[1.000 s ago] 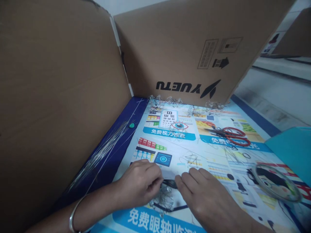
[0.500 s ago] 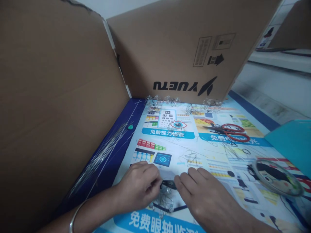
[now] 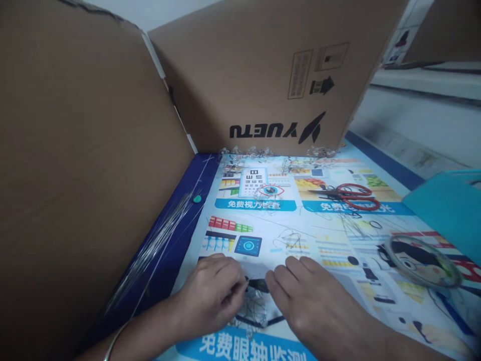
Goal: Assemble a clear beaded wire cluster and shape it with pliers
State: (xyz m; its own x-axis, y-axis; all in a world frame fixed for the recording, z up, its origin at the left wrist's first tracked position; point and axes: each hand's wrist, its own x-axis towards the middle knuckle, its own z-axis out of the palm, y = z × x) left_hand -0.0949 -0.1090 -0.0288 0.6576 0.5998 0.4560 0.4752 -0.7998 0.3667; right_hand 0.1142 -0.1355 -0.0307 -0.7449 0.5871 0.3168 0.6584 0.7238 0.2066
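Note:
My left hand [image 3: 214, 293] rests on the printed table mat [image 3: 338, 235] with its fingers curled in a pinch around something small and dark that I cannot make out. My right hand [image 3: 311, 301] lies just to its right, fingers pressed together and pointing at the same spot. Between and below the two hands sits a small wire and clear-bead piece [image 3: 253, 311]. A silver bangle [image 3: 112, 341] is on my left wrist.
Cardboard panels [image 3: 86, 150] wall off the left and back [image 3: 263, 75]. A bundle of thin wires [image 3: 158, 240] lies along the mat's left edge. Red-handled scissors [image 3: 353, 196] lie at the back right, a clear glass dish [image 3: 423, 258] at the right, a teal box [image 3: 451, 210] beyond.
Both hands stay on the same spot with only slight finger movement. The view has shifted a little, so everything sits slightly lower and to the left.

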